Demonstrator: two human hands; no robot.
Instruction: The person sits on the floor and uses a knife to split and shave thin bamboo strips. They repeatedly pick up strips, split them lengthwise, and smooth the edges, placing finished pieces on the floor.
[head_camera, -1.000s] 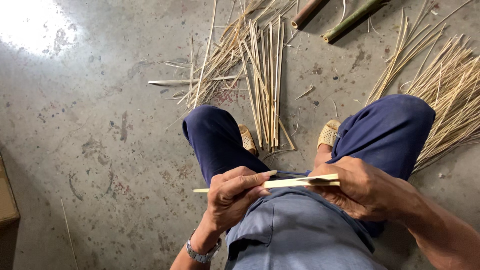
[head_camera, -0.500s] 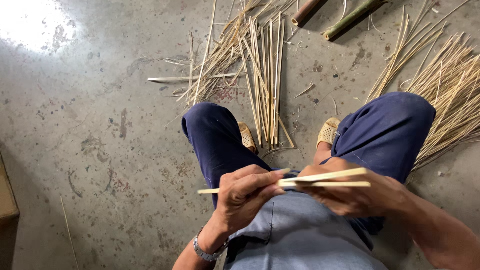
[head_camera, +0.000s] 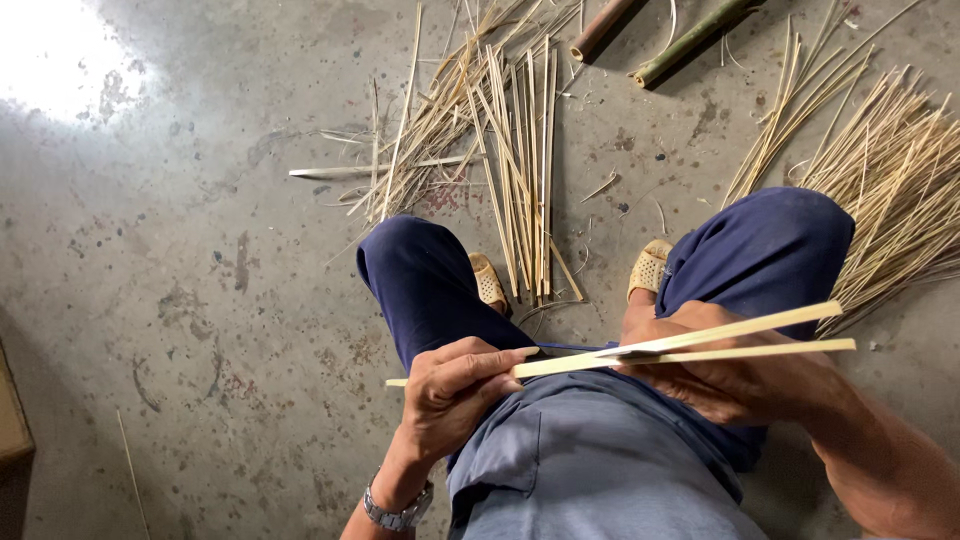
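Seated, looking down over my lap. My left hand (head_camera: 455, 395) is closed around the near end of a pale bamboo strip (head_camera: 690, 345), thumb lying flat along its top, fingers curled under. A short stub of the strip pokes out past my left knuckles. My right hand (head_camera: 730, 375) grips the same strip further along, fingers wrapped beneath it, palm up.

The strip is split lengthwise from about the middle: 2 thin halves fork apart toward my right, the upper one angling up over my right knee (head_camera: 770, 245), the lower one running nearly level. The fork begins right at my right hand. Whether a blade sits in the split, I cannot tell.

The strip lies across my lap, above my blue trousers, clear of the floor.

Steel watch (head_camera: 398, 512) on my left wrist. Both feet in woven tan sandals (head_camera: 650, 268) on the concrete floor (head_camera: 180, 300).

Floor ahead: a loose bundle of long split strips (head_camera: 520, 170) just past my feet, finer slivers fanned out at right (head_camera: 900, 190), and 2 round bamboo poles (head_camera: 690, 40) at the top edge, 1 brownish, 1 green. A glare patch brightens the upper left corner
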